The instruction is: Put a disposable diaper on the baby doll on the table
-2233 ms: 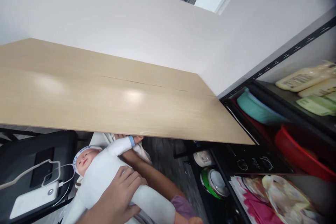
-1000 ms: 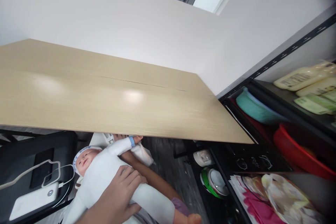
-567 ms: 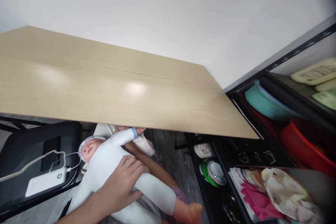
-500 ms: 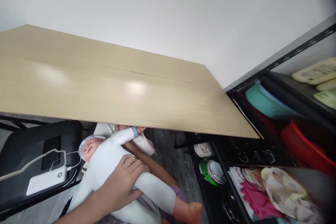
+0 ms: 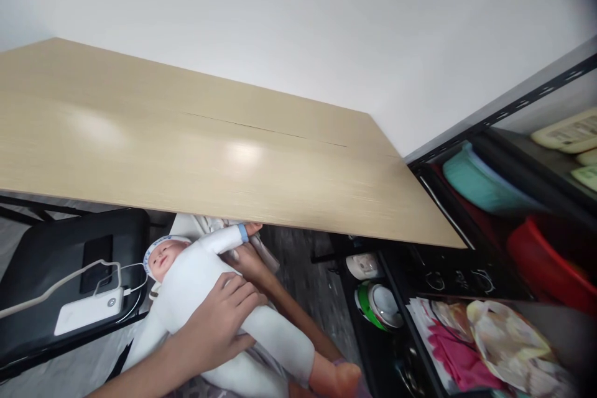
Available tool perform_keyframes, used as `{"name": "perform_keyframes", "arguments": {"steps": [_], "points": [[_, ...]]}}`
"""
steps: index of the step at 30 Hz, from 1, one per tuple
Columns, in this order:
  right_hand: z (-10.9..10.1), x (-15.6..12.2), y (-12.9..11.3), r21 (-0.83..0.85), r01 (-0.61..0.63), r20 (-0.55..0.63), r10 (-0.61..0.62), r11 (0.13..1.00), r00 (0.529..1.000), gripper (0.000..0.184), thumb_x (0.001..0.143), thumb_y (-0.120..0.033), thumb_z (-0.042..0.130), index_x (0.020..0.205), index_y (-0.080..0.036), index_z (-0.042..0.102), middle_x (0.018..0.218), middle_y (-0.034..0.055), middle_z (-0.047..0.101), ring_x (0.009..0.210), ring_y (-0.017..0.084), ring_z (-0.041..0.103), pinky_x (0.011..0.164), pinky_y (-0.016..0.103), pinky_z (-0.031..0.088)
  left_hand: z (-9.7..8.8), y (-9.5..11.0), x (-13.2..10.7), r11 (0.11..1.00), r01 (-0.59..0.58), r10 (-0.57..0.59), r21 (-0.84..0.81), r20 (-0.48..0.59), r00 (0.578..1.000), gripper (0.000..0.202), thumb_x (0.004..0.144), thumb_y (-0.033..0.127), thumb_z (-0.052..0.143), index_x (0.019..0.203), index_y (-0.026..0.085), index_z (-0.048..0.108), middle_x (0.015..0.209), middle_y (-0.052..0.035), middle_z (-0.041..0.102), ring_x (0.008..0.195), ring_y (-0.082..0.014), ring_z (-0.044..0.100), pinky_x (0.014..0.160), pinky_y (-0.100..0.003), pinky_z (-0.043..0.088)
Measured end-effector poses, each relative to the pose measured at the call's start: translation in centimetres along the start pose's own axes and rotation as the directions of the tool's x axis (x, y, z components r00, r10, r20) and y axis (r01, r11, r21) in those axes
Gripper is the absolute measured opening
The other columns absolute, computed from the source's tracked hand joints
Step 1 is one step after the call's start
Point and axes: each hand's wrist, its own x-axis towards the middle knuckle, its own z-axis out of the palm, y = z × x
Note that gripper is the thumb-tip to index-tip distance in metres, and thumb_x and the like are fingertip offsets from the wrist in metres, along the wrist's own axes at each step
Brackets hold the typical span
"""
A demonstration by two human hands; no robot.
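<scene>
A baby doll (image 5: 200,280) in a white suit, with a patterned band round its head, lies on its back across my lap, below the table edge. My left hand (image 5: 228,323) is closed over its hip and upper leg, with the thumb on the near side. My right hand (image 5: 246,261) is behind the doll's raised arm, beside a crumpled white cloth or bag (image 5: 269,252). The doll's arm covers the right fingers, so their grip does not show.
A light wooden table (image 5: 280,168) spans the view against a white wall. On a black chair (image 5: 112,230) at left lies a white power bank (image 5: 88,311) with cables. At right, a black shelf holds a teal basin (image 5: 485,183), a red basin (image 5: 545,261) and bags (image 5: 504,336).
My right hand has drawn back towards me from under the table edge, and the white material beside it has shifted. My left hand stays on the doll. The view has moved slightly.
</scene>
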Motion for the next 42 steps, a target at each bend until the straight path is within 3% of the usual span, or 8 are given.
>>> {"name": "perform_keyframes", "arguments": {"steps": [11,18,22,25,29,33,37,42], "points": [[-5.4,-8.0,5.2,0.06,-0.028,-0.433,0.051,0.998,0.9,0.024,0.11,-0.033,0.065,0.13,-0.025,0.076,0.124,0.0117,0.08,0.116,0.029,0.076,0.102,0.05,0.066,0.0,0.2,0.6,0.998,-0.036,0.035,0.042,0.033,0.999,0.062,0.086,0.006,0.077,0.142,0.028,0.066,0.132,-0.0045,0.074,0.118,-0.031,0.063,0.112,-0.051,0.047],[-3.2,-2.4,2.4,-0.201,0.209,0.048,-0.203,0.957,0.978,0.067,0.109,-0.027,0.073,0.172,-0.028,0.05,0.168,0.0135,0.062,0.158,0.032,0.054,0.134,0.056,0.047,-1.5,0.2,0.5,0.993,-0.116,0.118,-0.03,0.079,0.99,0.045,0.104,0.028,0.08,0.148,0.033,0.071,0.136,-0.0041,0.079,0.132,-0.0288,0.068,0.128,-0.051,0.044],[-1.7,1.0,2.2,-0.265,0.166,0.172,-0.123,0.95,0.977,0.047,0.103,-0.034,0.085,0.146,-0.021,0.071,0.136,0.0121,0.075,0.13,0.031,0.069,0.117,0.048,0.057,-3.0,-0.2,-1.8,0.983,-0.105,0.121,-0.149,0.103,0.987,0.055,0.112,0.047,0.074,0.164,0.037,0.06,0.161,-0.006,0.071,0.157,-0.0289,0.058,0.144,-0.055,0.032],[-1.7,1.8,1.5,-0.284,0.169,0.184,-0.12,0.944,0.976,0.03,0.099,-0.034,0.086,0.124,-0.022,0.077,0.128,0.0095,0.073,0.124,0.029,0.069,0.105,0.04,0.059,-1.9,-2.0,-6.3,0.98,0.038,-0.06,-0.194,-0.108,0.992,0.029,0.116,0.035,0.061,0.142,0.035,0.074,0.15,-0.0063,0.077,0.153,-0.0291,0.062,0.133,-0.051,0.05],[-2.8,2.3,-0.8,-0.315,0.221,0.204,-0.162,0.923,0.966,0.022,0.097,-0.028,0.083,0.116,-0.024,0.073,0.125,0.0086,0.07,0.124,0.029,0.065,0.097,0.039,0.059,2.1,-6.0,-13.4,0.842,0.427,-0.54,-0.331,-0.524,0.659,0.024,0.11,0.05,0.064,0.118,0.028,0.07,0.13,-0.0104,0.078,0.131,-0.0336,0.073,0.118,-0.056,0.06],[-3.6,3.0,-3.1,-0.3,0.266,0.239,-0.198,0.916,0.951,0.019,0.099,-0.028,0.078,0.116,-0.025,0.071,0.127,0.0076,0.069,0.122,0.027,0.065,0.088,0.036,0.059,5.4,-9.2,-17.3,0.542,0.606,-0.84,-0.582,-0.355,0.41,0.065,0.094,0.079,0.071,0.13,0.025,0.066,0.133,-0.0129,0.08,0.128,-0.0399,0.078,0.114,-0.061,0.065],[-4.3,3.2,-4.7,-0.276,0.265,0.24,-0.201,0.924,0.95,0.023,0.099,-0.03,0.076,0.122,-0.026,0.071,0.131,0.0066,0.069,0.108,0.025,0.07,0.079,0.034,0.058,6.2,-9.7,-17.8,0.472,0.624,-0.868,-0.623,-0.203,0.454,0.069,0.079,0.079,0.08,0.121,0.024,0.073,0.123,-0.0129,0.087,0.121,-0.0457,0.082,0.109,-0.063,0.067],[-8.2,1.2,-6.3,-0.167,0.303,0.147,-0.28,0.938,0.949,0.03,0.099,-0.025,0.075,0.128,-0.027,0.071,0.131,0.0062,0.071,0.113,0.025,0.074,0.091,0.035,0.061,3.9,-7.6,-17.3,0.638,0.63,-0.77,-0.443,-0.365,0.523,0.057,0.077,0.06,0.083,0.12,0.025,0.072,0.116,-0.0105,0.087,0.109,-0.0442,0.083,0.095,-0.055,0.07]]}}
